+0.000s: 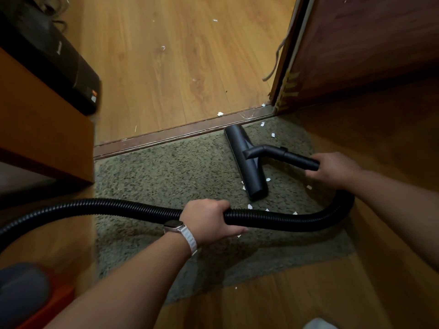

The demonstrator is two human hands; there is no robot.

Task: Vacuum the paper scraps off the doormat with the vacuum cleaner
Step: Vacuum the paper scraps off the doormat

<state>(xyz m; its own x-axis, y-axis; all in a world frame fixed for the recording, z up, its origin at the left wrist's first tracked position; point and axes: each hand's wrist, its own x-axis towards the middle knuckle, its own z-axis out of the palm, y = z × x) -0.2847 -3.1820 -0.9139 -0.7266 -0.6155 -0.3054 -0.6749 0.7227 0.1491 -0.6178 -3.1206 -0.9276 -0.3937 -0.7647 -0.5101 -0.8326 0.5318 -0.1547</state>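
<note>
While left grip (pixel 209 219) holds hose (pixel 118 206) | right grip (pixel 335 169) holds wand (pixel 292 156) | scraps (pixel 250 206) on doormat (pixel 166 172)

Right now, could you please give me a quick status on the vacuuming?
Left hand grips hose; right hand grips wand. Floor head on doormat, paper scraps lie beside it. Hose loops across the mat.

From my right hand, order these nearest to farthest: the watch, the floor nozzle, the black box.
1. Floor nozzle, just left of the right hand, on the doormat.
2. Watch, on the left wrist.
3. Black box, far upper left.
</note>
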